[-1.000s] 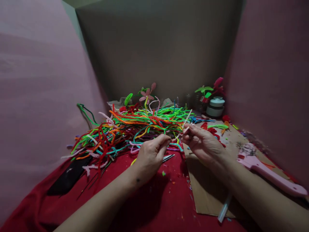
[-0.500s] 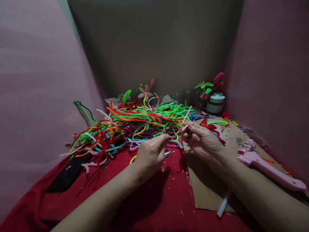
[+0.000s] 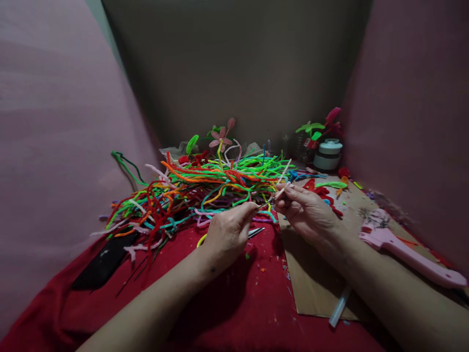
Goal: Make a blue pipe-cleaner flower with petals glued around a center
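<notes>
My left hand (image 3: 230,231) is closed, thumb and fingertips pinching a thin dark wire (image 3: 266,202) that runs across to the other hand. My right hand (image 3: 308,211) is closed on a pale pipe cleaner (image 3: 285,170), whose free end sticks up and away from me. Wire and pipe cleaner meet at the right fingertips; how they are joined is too small to make out. Partly hidden behind the left hand lies a pair of scissors (image 3: 255,232), with a bit of yellow handle showing. Just beyond both hands spreads a heap of colourful pipe cleaners (image 3: 220,183).
A pink glue gun (image 3: 406,252) and a clear glue stick (image 3: 340,307) lie at right by a cardboard sheet (image 3: 304,288). Pipe-cleaner flowers (image 3: 221,139) and a lidded jar (image 3: 328,155) stand at the back. A black flat object (image 3: 100,264) rests at left on red cloth (image 3: 234,313).
Both hands keep almost the same pose and grip. The view has shifted very slightly; nothing else has visibly moved.
</notes>
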The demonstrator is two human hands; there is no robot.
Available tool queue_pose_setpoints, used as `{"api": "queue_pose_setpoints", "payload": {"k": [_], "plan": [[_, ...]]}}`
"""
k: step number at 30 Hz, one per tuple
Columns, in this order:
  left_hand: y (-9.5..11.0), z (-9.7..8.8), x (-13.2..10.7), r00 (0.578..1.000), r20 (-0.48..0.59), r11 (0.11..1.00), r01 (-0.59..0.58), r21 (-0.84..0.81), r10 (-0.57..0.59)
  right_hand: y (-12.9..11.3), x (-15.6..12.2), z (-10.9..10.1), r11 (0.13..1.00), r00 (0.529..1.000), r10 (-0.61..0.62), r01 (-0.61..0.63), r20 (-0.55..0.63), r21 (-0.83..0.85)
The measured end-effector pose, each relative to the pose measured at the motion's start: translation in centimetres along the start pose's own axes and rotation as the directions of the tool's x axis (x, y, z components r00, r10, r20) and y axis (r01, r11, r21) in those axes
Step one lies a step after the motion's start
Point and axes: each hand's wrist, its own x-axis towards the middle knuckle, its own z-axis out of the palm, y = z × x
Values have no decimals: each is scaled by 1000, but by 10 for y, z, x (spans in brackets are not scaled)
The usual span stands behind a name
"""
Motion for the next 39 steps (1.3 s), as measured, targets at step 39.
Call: {"api": "queue_pose_setpoints", "payload": {"k": [39], "plan": [[21, -21, 2, 902, -343, 702, -66, -709, -261, 14, -7, 7, 910, 944, 289, -219, -158, 353]]}}
